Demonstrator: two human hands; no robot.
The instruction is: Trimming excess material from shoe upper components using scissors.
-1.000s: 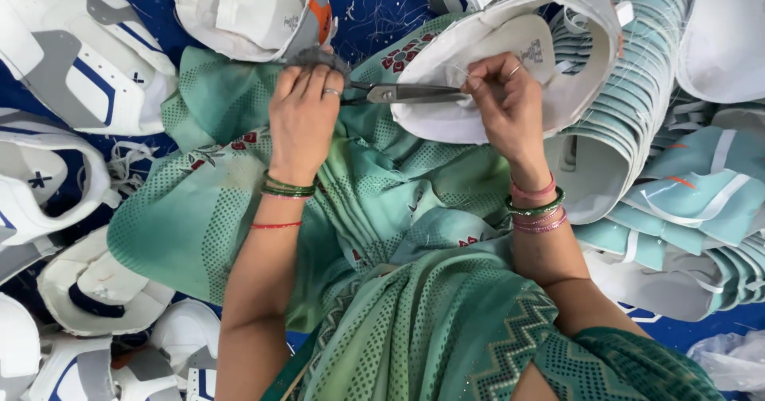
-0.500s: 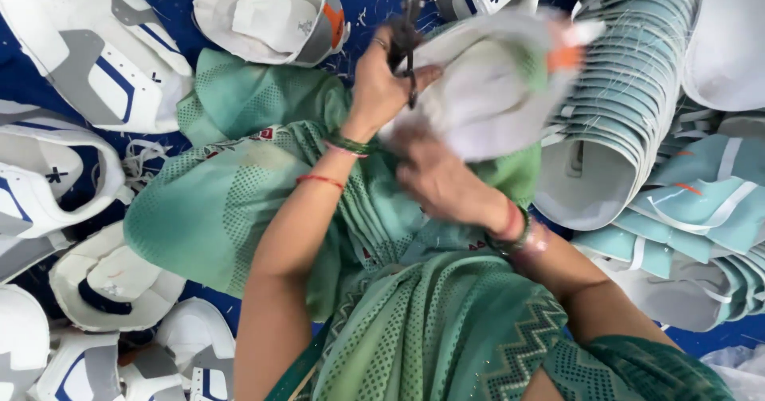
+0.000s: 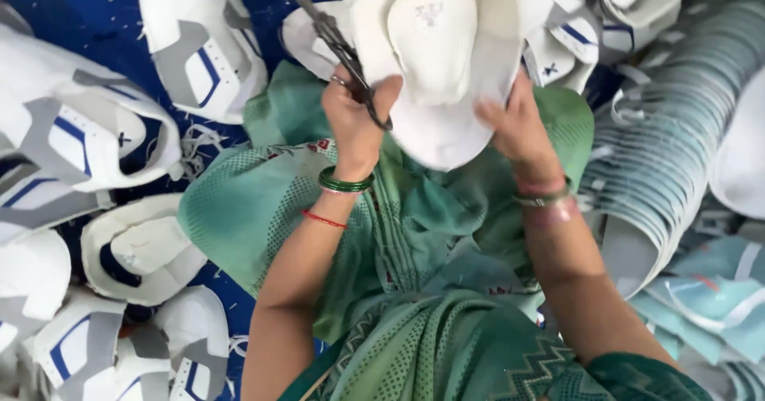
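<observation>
Head view: my left hand (image 3: pixel 356 114) gripped scissors (image 3: pixel 339 46), blades angled clear; right hand (image 3: pixel 518 126) pinched white shoe upper (image 3: pixel 434 58) edge, holding it raised over lap, steady for trimming.

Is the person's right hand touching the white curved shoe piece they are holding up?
Touching. The head view shows the right hand gripping the lower right edge of the white curved shoe piece, fingers pressed against it with no gap.
</observation>
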